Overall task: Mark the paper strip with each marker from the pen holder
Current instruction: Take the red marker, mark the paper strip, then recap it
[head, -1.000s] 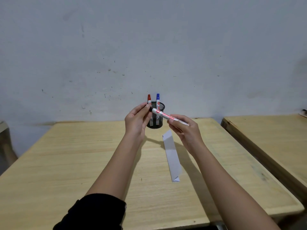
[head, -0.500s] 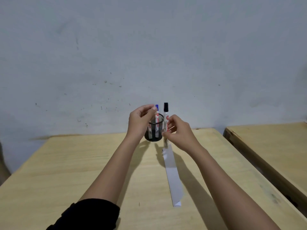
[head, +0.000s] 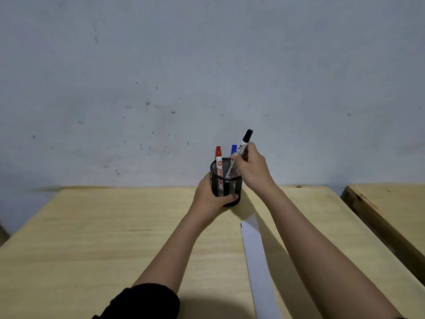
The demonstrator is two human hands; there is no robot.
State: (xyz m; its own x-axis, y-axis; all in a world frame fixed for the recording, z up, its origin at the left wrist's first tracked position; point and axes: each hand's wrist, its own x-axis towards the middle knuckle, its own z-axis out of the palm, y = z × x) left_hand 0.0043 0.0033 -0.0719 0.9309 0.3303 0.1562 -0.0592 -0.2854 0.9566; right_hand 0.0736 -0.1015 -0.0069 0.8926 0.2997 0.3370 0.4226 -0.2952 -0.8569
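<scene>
My left hand (head: 212, 196) grasps the pen holder (head: 226, 183); my right hand (head: 253, 168) grips the black marker (head: 240, 153), tilted, its lower end inside the holder's rim.

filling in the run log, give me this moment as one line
left hand: steadies pen holder | right hand: black marker, lower end inside holder | red marker, blue marker: in holder

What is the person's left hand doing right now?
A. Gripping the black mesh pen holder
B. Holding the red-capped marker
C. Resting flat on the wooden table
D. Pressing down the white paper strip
A: the left hand wraps around the side of the black mesh pen holder on the table.
</scene>
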